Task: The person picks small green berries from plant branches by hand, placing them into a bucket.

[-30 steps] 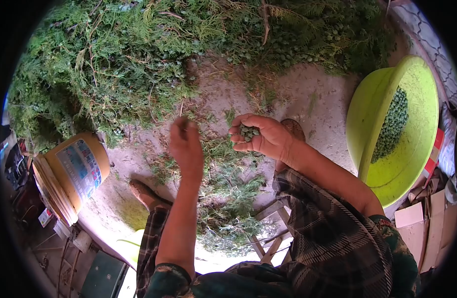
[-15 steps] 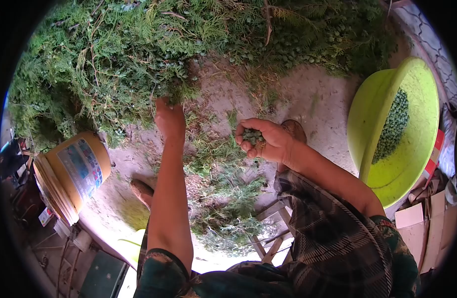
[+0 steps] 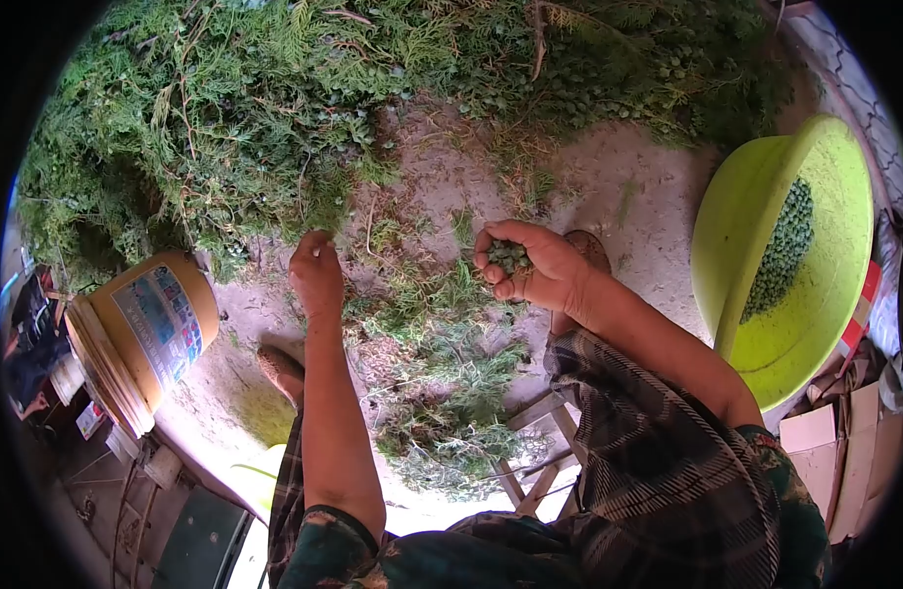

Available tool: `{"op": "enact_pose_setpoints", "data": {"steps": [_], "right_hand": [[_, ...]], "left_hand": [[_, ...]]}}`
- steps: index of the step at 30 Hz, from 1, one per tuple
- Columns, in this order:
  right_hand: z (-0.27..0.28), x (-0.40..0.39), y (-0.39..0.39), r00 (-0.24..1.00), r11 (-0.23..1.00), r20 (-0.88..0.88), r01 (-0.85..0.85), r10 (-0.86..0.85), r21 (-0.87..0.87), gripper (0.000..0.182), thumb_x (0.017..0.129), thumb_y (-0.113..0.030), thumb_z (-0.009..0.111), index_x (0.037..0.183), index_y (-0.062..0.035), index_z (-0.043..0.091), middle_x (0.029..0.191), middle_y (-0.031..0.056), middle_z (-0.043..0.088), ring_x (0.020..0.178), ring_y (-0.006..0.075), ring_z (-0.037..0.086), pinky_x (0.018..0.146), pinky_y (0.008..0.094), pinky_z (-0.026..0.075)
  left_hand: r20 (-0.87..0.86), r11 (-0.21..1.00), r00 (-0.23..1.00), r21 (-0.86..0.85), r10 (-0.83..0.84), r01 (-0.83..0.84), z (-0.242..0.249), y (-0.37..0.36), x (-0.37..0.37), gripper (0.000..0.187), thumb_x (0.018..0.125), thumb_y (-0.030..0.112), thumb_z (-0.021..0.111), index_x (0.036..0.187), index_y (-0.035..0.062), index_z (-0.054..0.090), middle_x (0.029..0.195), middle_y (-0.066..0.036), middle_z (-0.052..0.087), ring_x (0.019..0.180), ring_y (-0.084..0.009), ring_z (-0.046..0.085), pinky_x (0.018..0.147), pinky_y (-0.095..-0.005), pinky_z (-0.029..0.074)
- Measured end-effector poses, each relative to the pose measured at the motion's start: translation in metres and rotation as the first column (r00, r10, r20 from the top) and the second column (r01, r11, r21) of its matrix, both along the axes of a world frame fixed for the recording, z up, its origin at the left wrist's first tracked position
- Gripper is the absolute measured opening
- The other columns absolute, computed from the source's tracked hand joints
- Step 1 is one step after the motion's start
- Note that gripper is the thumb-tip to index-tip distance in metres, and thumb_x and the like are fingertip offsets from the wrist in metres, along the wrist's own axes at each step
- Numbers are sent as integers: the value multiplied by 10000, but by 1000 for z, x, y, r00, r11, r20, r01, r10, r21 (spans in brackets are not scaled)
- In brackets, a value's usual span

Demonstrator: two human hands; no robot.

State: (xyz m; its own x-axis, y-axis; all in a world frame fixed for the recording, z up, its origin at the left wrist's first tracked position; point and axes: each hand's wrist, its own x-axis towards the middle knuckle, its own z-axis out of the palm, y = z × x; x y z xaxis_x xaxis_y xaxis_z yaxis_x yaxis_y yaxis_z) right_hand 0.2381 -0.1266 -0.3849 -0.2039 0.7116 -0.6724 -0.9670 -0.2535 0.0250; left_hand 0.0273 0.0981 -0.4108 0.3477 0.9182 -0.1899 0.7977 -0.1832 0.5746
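My right hand (image 3: 542,267) is cupped, palm up, with its fingers curled round a clump of small green seed cones (image 3: 508,257). To its left, my left hand (image 3: 317,280) has its fingers pinched together at the lower edge of a heap of leafy evergreen branches (image 3: 245,128). Green foliage meets those fingertips, but what they grip is too small to tell. Many more green cones (image 3: 780,250) lie inside the lime-green basin (image 3: 712,226) on the right.
A yellowish bucket (image 3: 191,294) with a printed label stands tilted in view at left. Loose sprigs (image 3: 451,373) litter the floor between my feet. Cardboard (image 3: 815,442) lies at lower right, and wooden legs (image 3: 540,491) show near my lap.
My left hand has drawn back from the branches, down and slightly left. My right hand, still holding the cones, has shifted slightly right.
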Motion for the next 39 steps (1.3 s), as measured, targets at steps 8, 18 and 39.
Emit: {"op": "enact_pose_setpoints", "data": {"steps": [8, 18, 39], "right_hand": [[-3, -1, -2, 1000, 1000, -3, 17, -17, 24, 222, 906, -239, 474, 839, -48, 564, 765, 61, 596, 602, 132, 563, 519, 312, 482], [4, -2, 3, 998, 999, 68, -8, 11, -44, 237, 913, -249, 476, 882, -37, 578, 825, 85, 619, 683, 172, 607, 624, 367, 533], [-3, -1, -2, 998, 1000, 63, 24, -24, -6, 228, 898, -234, 501, 888, -22, 583, 852, 108, 624, 729, 198, 621, 689, 400, 546]], "left_hand": [[-247, 931, 948, 251, -203, 265, 16, 13, 39, 183, 775, 113, 604, 944, 100, 674, 947, -151, 641, 814, -331, 631, 718, -408, 494], [-144, 961, 976, 204, -161, 188, 27, -4, 43, 130, 786, 82, 553, 877, 61, 643, 824, -158, 657, 695, -301, 641, 596, -366, 497], [50, 987, 998, -158, 43, -34, 19, 5, -6, 110, 792, 113, 626, 854, 26, 652, 760, -118, 666, 594, -159, 613, 565, -289, 481]]}}
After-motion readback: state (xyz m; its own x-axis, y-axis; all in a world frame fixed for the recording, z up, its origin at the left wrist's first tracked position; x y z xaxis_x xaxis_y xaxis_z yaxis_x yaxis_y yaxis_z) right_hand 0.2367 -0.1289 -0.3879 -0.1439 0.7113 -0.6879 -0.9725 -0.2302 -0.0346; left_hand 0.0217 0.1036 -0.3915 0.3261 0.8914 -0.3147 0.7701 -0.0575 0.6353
